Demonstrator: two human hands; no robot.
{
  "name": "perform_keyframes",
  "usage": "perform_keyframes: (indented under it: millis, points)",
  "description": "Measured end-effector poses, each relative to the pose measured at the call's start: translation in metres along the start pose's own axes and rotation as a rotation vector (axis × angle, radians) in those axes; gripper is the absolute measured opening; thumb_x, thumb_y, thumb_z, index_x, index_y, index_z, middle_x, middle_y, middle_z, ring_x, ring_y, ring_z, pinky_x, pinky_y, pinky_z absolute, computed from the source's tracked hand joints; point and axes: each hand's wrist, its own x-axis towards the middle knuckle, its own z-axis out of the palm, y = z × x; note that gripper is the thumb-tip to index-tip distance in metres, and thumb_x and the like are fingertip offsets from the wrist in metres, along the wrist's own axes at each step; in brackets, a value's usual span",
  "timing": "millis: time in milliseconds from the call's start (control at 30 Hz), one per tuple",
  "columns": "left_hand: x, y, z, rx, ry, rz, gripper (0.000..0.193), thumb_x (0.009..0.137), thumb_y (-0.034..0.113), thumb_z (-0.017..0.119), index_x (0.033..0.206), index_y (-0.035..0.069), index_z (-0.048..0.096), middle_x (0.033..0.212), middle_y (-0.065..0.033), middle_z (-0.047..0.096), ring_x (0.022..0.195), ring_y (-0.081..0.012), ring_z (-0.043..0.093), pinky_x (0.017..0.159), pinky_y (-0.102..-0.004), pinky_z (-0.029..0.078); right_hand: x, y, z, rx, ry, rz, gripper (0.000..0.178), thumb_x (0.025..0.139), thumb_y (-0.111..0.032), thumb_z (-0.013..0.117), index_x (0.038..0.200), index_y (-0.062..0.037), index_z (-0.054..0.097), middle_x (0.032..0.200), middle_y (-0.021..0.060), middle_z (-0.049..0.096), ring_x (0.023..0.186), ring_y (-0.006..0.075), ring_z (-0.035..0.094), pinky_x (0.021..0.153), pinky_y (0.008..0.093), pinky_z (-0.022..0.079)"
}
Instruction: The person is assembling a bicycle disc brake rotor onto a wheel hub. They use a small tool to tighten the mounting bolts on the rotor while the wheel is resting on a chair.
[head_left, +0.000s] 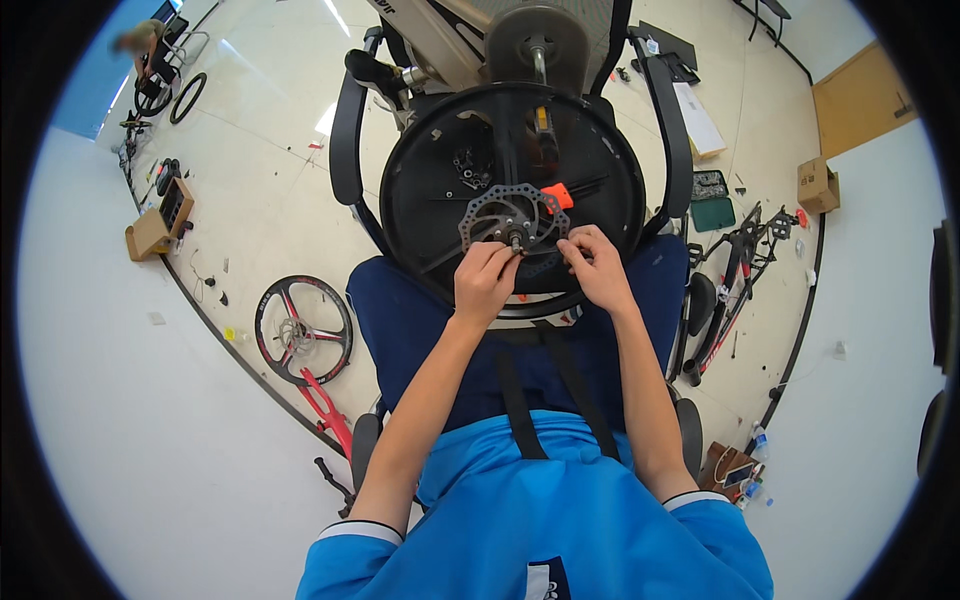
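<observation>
Here, left hand (487,280) and right hand (597,265) pinching at hub axle (516,240) beside brake disc (512,215); black wheel (600,150) likely stiff, heavyish, best gripped by rim.

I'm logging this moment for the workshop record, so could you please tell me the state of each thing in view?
Black disc wheel: lying flat on the person's lap.
Silver brake rotor: mounted at the hub.
Left hand: fingers pinched at the axle.
Right hand: fingertips on the rotor's edge.
Red-and-black spoked wheel: lying on the floor.

Single head-worn fisheye view, steeply downward (close) over lap and floor.
</observation>
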Motion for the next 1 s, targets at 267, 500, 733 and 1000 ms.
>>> perform_keyframes:
  millis: [267, 500, 733, 1000]
  points:
    - [0.028, 0.016, -0.02, -0.157, -0.032, -0.554, 0.082, 0.062, 0.008, 0.092, 0.128, 0.003, 0.044, 0.102, -0.0093, 0.056, 0.09, -0.0207, 0.057, 0.079, -0.0312, 0.05, 0.005, 0.002, 0.0, 0.118, -0.067, 0.083, 0.022, 0.097, -0.015, 0.066, 0.087, 0.0054, 0.065, 0.08, 0.0031, 0.061, 0.068, 0.0088, 0.055, 0.063, 0.0261, 0.045]
    - [0.028, 0.001, -0.03, -0.309, -0.184, -0.711, 0.082, 0.065, 0.002, 0.09, 0.131, 0.003, 0.04, 0.082, 0.0003, 0.052, 0.073, -0.0064, 0.051, 0.065, -0.0208, 0.047, 0.002, -0.022, -0.003, -0.005, -0.093, 0.079, 0.018, 0.097, -0.009, 0.062, 0.091, 0.0057, 0.07, 0.075, 0.0011, 0.06, 0.07, 0.0075, 0.054, 0.065, 0.0244, 0.043]
    - [0.035, 0.014, -0.039, -0.39, -0.103, -0.634, 0.085, 0.064, 0.004, 0.092, 0.131, 0.002, 0.04, 0.08, 0.0005, 0.051, 0.071, -0.0074, 0.051, 0.065, -0.0215, 0.047, -0.005, -0.043, -0.007, 0.198, -0.066, -0.084, 0.015, 0.095, -0.005, 0.064, 0.085, 0.0068, 0.065, 0.077, 0.0031, 0.059, 0.067, 0.0096, 0.052, 0.062, 0.026, 0.042]
    - [0.072, 0.012, -0.039, -0.3, 0.024, -0.415, 0.083, 0.064, 0.006, 0.092, 0.129, 0.004, 0.04, 0.089, -0.0039, 0.056, 0.075, -0.0121, 0.056, 0.069, -0.0248, 0.05, 0.021, -0.066, -0.021, 0.099, -0.045, -0.284, 0.011, 0.093, -0.003, 0.064, 0.089, 0.0071, 0.066, 0.084, 0.0068, 0.063, 0.076, 0.0141, 0.058, 0.07, 0.0267, 0.046]
